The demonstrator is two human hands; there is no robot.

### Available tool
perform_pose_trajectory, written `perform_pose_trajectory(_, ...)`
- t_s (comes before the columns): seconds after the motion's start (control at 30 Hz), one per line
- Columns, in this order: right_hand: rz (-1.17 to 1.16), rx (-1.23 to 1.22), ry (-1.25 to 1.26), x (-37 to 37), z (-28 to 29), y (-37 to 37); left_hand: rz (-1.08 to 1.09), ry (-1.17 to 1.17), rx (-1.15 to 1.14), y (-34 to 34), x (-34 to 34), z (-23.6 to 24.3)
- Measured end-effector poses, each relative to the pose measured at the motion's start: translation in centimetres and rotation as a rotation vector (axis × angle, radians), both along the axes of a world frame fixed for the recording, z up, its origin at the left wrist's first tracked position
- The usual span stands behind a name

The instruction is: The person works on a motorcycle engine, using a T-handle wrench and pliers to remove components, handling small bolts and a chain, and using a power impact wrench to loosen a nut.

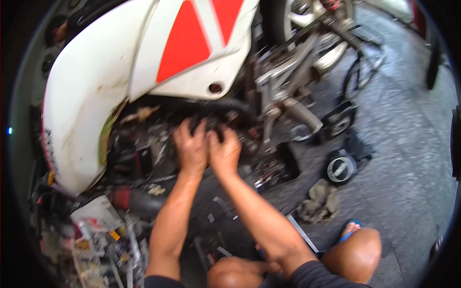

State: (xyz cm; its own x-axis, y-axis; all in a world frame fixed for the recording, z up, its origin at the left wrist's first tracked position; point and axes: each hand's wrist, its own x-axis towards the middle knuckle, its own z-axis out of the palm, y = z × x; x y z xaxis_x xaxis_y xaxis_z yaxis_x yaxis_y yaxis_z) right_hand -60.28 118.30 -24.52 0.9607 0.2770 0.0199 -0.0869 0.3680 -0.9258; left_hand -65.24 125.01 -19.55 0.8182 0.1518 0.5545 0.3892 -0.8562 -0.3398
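Observation:
Both of my hands reach in under the white and red body panel (115, 57) of a motorcycle, at its dark, greasy engine area (158, 132). My left hand (192, 151) and my right hand (224, 152) are side by side, almost touching, with fingers bent inward. Their fingertips close around a dark part between them, which motion blur and shadow keep me from naming. To the right of my hands a metal footrest (302, 115) sticks out from the frame.
A dark tray (294, 161) with small metal pieces lies right of my hands. Beyond it are a round-faced black cover (341, 169) and a crumpled rag (320, 201). Loose parts and tools (101, 249) crowd the lower left. The rear wheel (283, 24) stands at the top.

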Motion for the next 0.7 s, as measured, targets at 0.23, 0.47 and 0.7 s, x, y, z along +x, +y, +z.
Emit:
perform_pose_trajectory(0.23, -0.039, -0.052, 0.029, -2.4, -0.5, 4.1, 0.014, -0.014, 0.055, 3.1, -3.1, -0.3)
perform_pose_trajectory(0.47, -0.002, -0.097, 0.114, -0.5, 0.2, 3.2, -0.040, -0.084, 0.053, 2.5, -1.0, -0.4)
perform_pose_trajectory(0.7, 0.262, 0.057, -0.015, 1.3, -3.8, 3.0, -0.067, -0.098, -0.055, 1.8, -1.4, -0.6)
